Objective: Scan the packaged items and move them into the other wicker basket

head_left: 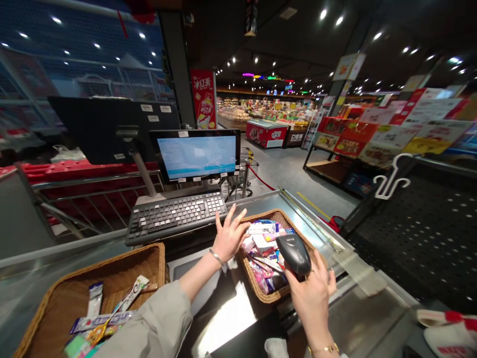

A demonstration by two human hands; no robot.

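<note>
My right hand (312, 293) is closed around a dark handheld barcode scanner (293, 252), its head held over a wicker basket (261, 293) full of small packaged goods. My left hand (230, 233) is open with fingers spread, hovering at the left rim of that basket and just below a grey keyboard (175, 215). It holds nothing. A bracelet sits on each wrist. A second wicker basket (122, 268) at lower left holds several flat packets, and my left sleeve lies over its near right side.
A checkout screen (197, 155) stands behind the keyboard, next to the back of a larger black monitor (97, 127). The metal counter (350, 318) runs to the right beside a black perforated panel (425, 228) with a white hook. Shop aisles, a shopping trolley and display stands lie beyond.
</note>
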